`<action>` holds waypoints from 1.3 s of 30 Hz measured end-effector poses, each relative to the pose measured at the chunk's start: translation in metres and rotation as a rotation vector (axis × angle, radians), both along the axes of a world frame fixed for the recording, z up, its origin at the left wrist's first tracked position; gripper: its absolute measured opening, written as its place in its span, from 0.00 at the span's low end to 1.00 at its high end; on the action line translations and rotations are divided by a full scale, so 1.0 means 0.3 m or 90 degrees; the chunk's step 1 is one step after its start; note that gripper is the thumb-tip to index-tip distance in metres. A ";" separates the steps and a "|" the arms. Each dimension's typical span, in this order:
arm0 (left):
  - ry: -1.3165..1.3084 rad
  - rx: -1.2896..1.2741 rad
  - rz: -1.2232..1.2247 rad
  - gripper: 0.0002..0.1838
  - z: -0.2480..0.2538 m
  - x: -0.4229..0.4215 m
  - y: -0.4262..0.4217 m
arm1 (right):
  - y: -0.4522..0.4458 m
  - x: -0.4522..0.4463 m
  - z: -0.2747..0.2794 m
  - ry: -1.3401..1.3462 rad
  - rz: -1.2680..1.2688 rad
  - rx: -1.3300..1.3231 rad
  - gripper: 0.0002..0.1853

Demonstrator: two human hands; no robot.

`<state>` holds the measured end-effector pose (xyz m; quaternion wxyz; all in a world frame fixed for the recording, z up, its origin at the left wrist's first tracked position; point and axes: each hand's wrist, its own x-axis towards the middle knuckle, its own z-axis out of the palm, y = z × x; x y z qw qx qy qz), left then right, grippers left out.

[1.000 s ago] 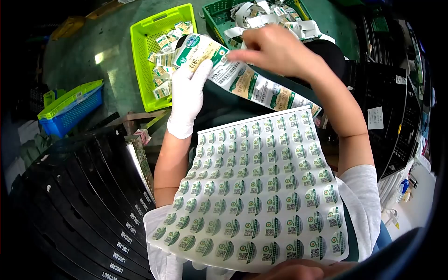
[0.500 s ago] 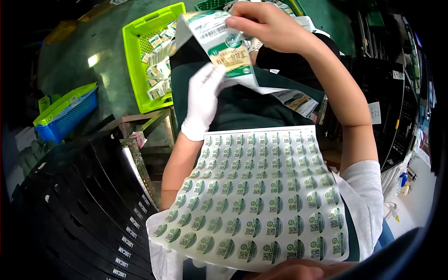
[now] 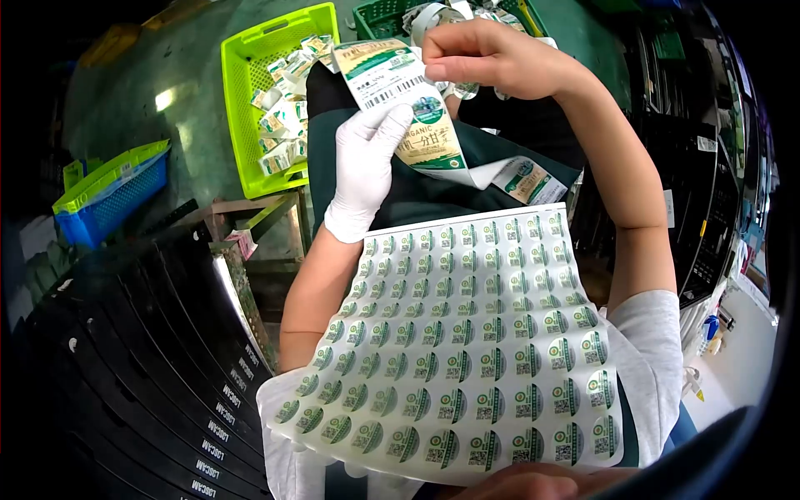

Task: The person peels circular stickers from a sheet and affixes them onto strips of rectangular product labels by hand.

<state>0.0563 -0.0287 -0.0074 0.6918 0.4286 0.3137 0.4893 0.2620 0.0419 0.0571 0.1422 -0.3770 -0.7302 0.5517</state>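
My left hand [image 3: 364,171], in a white glove, is closed on a strip of printed labels [image 3: 390,82], thumb on its front. The strip is green, cream and white, with a barcode and a round green picture. My bare right hand [image 3: 500,62] pinches at the strip's right edge, thumb against fingers; the exact contact is partly hidden. Below the left hand the strip curls rightward over dark cloth, where another label [image 3: 529,181] faces up. A large sheet of round green QR-code stickers [image 3: 454,333] lies between my forearms, covering my lap and front.
A lime-green crate [image 3: 236,108] of folded labels stands beyond my left hand. Behind my right hand is a dark green crate [image 3: 375,21]. A blue basket [image 3: 117,204] sits far left. Black stacked crates [image 3: 158,358] rise at left, and black units [image 3: 708,192] at right.
The label strip has turned more upright and now shows its barcode and green picture more squarely. My right hand has shifted slightly right and down; the left remains closed on the strip.
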 end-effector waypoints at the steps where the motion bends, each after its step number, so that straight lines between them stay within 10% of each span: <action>1: 0.012 -0.008 0.014 0.14 -0.003 0.006 -0.002 | 0.005 0.009 -0.007 -0.024 0.000 -0.006 0.13; 7: -0.099 -0.126 0.083 0.15 -0.011 -0.026 -0.002 | 0.021 0.123 -0.029 -0.051 -0.269 0.090 0.12; 21: -0.042 -0.193 -0.035 0.21 -0.004 -0.009 0.057 | -0.107 0.013 0.099 -0.336 0.039 0.401 0.07; 39: -0.033 -0.225 -0.049 0.22 0.010 0.001 0.060 | -0.095 -0.049 0.064 -0.497 0.100 0.380 0.11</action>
